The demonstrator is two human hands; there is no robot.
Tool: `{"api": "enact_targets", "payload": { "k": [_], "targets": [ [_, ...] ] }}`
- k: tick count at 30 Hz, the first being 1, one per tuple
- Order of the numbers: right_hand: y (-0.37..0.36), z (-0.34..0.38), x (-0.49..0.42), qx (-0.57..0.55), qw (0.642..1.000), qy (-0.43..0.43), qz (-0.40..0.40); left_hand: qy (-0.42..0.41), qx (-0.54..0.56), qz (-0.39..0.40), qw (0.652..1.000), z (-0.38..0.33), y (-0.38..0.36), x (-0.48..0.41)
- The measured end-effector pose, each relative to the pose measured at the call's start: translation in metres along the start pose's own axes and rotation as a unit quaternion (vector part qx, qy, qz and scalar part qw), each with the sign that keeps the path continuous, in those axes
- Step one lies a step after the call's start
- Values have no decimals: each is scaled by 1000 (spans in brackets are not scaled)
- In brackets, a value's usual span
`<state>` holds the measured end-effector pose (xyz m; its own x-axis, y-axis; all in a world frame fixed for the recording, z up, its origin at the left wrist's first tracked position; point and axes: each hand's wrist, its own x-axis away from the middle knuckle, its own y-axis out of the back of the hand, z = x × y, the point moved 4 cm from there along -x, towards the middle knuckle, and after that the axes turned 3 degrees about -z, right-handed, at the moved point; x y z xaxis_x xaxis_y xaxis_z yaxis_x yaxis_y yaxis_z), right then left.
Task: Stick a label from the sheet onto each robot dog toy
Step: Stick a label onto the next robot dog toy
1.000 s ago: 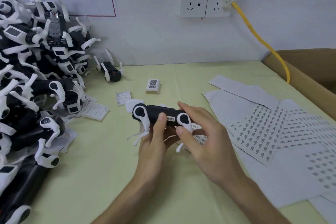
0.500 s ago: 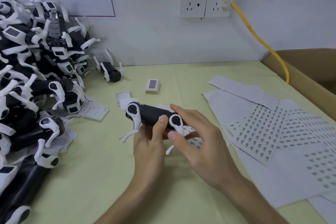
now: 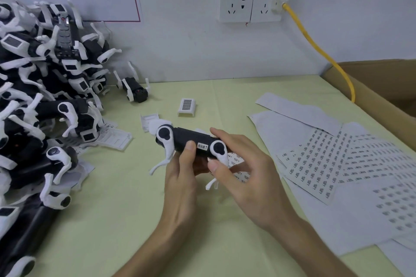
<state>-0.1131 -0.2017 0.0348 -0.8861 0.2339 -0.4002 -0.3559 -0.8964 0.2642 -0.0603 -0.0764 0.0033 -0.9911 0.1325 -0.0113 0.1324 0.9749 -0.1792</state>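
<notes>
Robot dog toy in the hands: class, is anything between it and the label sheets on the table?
Only the right hand, which lies between the robot dog toy and the label sheets; nothing else blocks the way. A label already sits on it.

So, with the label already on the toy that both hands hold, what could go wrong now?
1. The small white label sits right beside the left hand's thumb; rubbing might skew or lift it.
2. The black-and-white robot dog toy's thin white legs hang free below the right hand; they might snag.
3. The white label sheets overlap loosely and could slide.
</notes>
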Motion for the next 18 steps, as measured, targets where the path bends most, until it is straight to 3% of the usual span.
{"api": "enact_targets", "payload": {
  "k": [7, 14, 18],
  "targets": [
    [1, -1, 0, 1, 1000, 11, 7, -13, 20, 5, 1000, -5, 0, -2],
    [3, 1, -1, -27, 1000, 8, -3, -44, 52, 59, 996, -12, -4, 3],
    [3, 4, -1, -32, 999, 25, -8, -70, 13, 59, 996, -12, -3, 5]
  ]
}}
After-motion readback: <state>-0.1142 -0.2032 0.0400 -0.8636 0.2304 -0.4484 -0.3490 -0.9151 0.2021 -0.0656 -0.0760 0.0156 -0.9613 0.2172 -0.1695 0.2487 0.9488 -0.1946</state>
